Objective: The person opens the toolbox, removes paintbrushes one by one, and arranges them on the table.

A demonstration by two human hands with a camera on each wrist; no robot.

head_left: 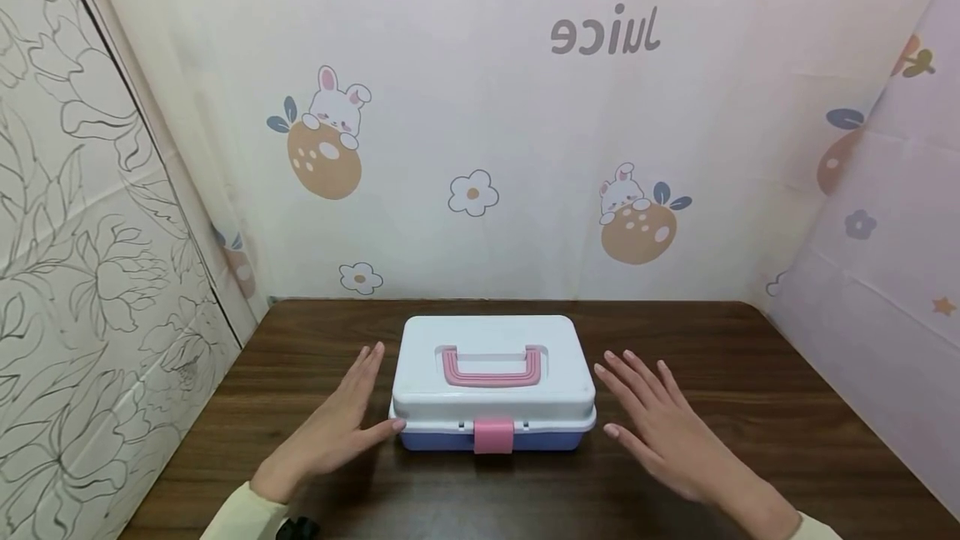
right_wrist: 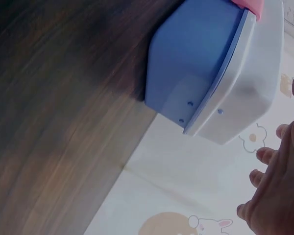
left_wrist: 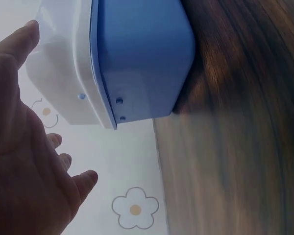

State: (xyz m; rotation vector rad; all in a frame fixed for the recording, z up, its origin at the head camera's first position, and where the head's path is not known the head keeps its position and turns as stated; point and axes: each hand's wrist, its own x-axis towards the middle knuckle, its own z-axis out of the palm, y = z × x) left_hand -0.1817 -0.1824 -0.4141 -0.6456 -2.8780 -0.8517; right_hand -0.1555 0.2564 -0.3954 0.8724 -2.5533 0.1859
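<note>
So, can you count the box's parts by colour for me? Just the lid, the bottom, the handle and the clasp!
Pink: 2, the handle and the clasp
White: 1, the lid
Blue: 1, the bottom
Total: 4

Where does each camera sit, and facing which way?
Head: on the head, facing forward and down at the white-and-blue rectangular plastic box on the brown wooden-looking table; left hand, right hand and cream sleeves show.
Left wrist: on that wrist, facing forward past the box's left end to the pale printed backdrop; left hand at image left.
Right wrist: on that wrist, facing forward past the box's right end; right hand at image right.
Shared: pink plastic latch, in head and right wrist.
</note>
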